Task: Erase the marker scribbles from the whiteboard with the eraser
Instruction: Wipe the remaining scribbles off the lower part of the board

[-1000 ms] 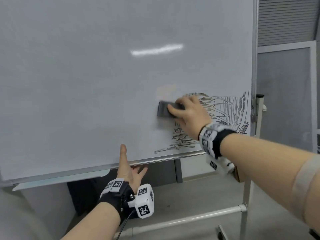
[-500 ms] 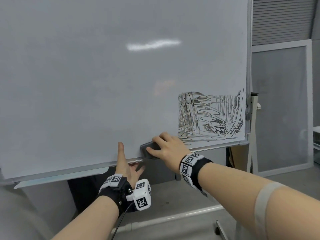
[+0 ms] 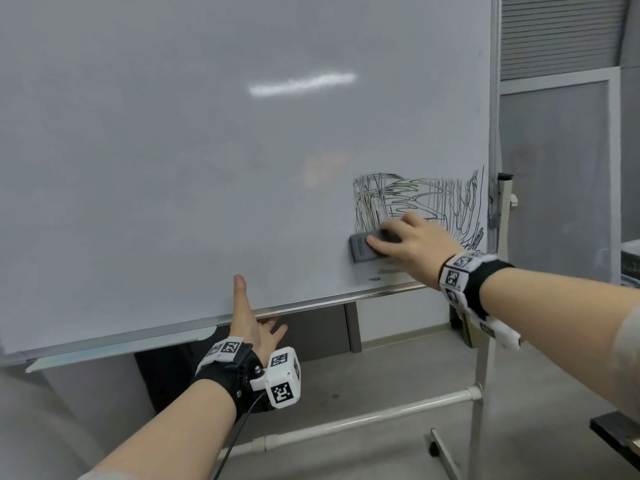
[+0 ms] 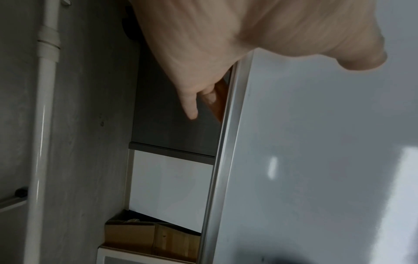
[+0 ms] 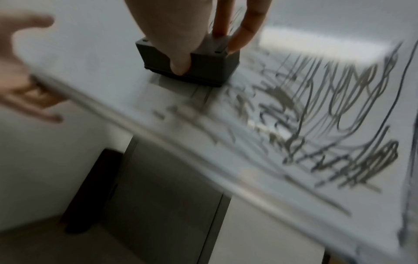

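A grey whiteboard (image 3: 207,150) on a wheeled stand carries black marker scribbles (image 3: 426,199) at its lower right. My right hand (image 3: 412,242) grips a dark grey block eraser (image 3: 363,249) flat against the board at the scribbles' lower left edge. In the right wrist view the thumb and fingers clamp the eraser (image 5: 203,62), with blurred scribbles (image 5: 328,107) to its right. My left hand (image 3: 252,317) holds the board's bottom frame (image 3: 311,301), thumb up on the front face and fingers behind. The left wrist view shows that left hand (image 4: 203,53) at the frame's edge (image 4: 228,142).
The stand's white crossbar (image 3: 381,415) and right post (image 3: 485,341) are below and right of the board. A pen tray (image 3: 114,351) hangs under the frame at the left. A cardboard box (image 4: 149,235) sits on the grey floor behind. A dark table corner (image 3: 620,431) is at lower right.
My right hand swept the eraser down to the bottom frame, wiping the scribbles' left part, then moved it up and right to the remaining scribbles. The left hand kept its hold.
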The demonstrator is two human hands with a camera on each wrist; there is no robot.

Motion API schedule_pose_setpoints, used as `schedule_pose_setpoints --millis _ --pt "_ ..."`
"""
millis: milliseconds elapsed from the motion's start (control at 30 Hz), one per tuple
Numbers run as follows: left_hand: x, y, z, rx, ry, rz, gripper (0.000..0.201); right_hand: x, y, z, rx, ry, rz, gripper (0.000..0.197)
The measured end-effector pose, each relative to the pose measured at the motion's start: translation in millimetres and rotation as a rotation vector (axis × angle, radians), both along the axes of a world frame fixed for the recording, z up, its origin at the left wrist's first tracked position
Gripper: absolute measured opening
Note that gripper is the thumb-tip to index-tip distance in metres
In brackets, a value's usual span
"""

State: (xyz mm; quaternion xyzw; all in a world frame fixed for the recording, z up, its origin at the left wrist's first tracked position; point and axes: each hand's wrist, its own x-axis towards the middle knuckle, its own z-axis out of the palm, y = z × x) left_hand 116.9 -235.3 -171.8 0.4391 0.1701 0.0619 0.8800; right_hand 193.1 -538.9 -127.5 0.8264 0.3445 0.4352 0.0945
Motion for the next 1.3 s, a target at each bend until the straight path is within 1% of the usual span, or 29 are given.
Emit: schedule_pose_setpoints --millis 100,200,267,333,400,467,567,600,633,667,733,767,867,900,967,1033,1067,1133,1200,1300 --pt "-0.9 0.8 -0.2 -0.005 -0.005 -0.009 0.109 6.5 2.3 51.4 0.187 -0.022 0.004 0.048" --pt "1.2 -1.8 -0.8 -0.008 0.001 -0.007 0.109 12.8 0.9 104.0 0.407 -0.025 -0.071 0.043" --pt "3.7 -0.5 -1.8 -0.014 -0.001 0.005 0.109 18.0 6.9 115.9 0.457 -0.034 -0.088 0.043" --pt "6.4 1.3 -3.5 -0.013 -0.014 0.009 0.110 19.2 13.0 104.3 0.452 -0.058 -0.049 0.043" --pt "6.9 3.1 -3.8 -0.010 -0.024 0.002 0.109 18.0 17.6 74.5 0.407 -0.052 0.031 0.042" --pt "7.4 3.5 -4.7 -0.007 -0.027 -0.009 0.105 16.3 21.8 31.5 0.329 -0.012 0.089 0.042" --pt "8.8 1.0 -6.3 -0.010 -0.030 -0.010 0.104 11.0 28.1 -37.8 0.142 0.089 0.135 0.053" --pt "9.3 1.0 -6.9 -0.013 -0.030 -0.006 0.105 7.9 29.6 -52.7 0.086 0.110 0.139 0.056" --pt "10.0 2.1 -7.2 -0.016 -0.033 0.000 0.105 6.0 30.4 -59.4 0.040 0.118 0.139 0.057" --pt "10.4 3.6 -7.8 -0.019 -0.035 0.004 0.105 4.0 30.4 -57.6 -0.005 0.113 0.143 0.058" --pt "10.1 4.6 -8.7 -0.019 -0.034 0.004 0.104 3.4 26.1 -36.5 -0.059 0.075 0.139 0.057" --pt "9.9 5.0 -8.8 -0.019 -0.030 0.007 0.103 5.3 24.5 -20.2 -0.020 0.048 0.123 0.056" --pt "8.9 2.6 -7.4 -0.013 -0.025 -0.005 0.104 13.5 15.8 44.8 0.326 0.017 0.078 0.048" --pt "8.5 2.7 -7.5 -0.011 -0.027 -0.008 0.105 14.7 13.1 65.3 0.414 0.021 0.066 0.045" --pt "8.3 2.6 -7.5 -0.008 -0.028 -0.007 0.105 16.1 7.9 94.1 0.506 0.037 0.020 0.045" --pt "8.4 2.6 -7.3 -0.004 -0.029 -0.001 0.103 16.9 6.0 101.3 0.582 0.036 0.003 0.046" --pt "8.3 2.3 -7.4 0.000 -0.027 0.000 0.103 17.3 6.6 95.5 0.595 0.026 0.008 0.046" --pt "9.0 3.0 -7.4 0.007 -0.022 0.001 0.106 17.7 10.4 69.1 0.551 0.016 0.036 0.044" --pt "9.9 4.3 -7.6 0.011 -0.010 0.001 0.109 15.9 12.5 32.4 0.476 0.031 0.077 0.040" --pt "11.0 4.1 -7.7 0.018 -0.003 0.001 0.109 5.1 10.3 -25.5 0.340 0.102 0.117 0.036"
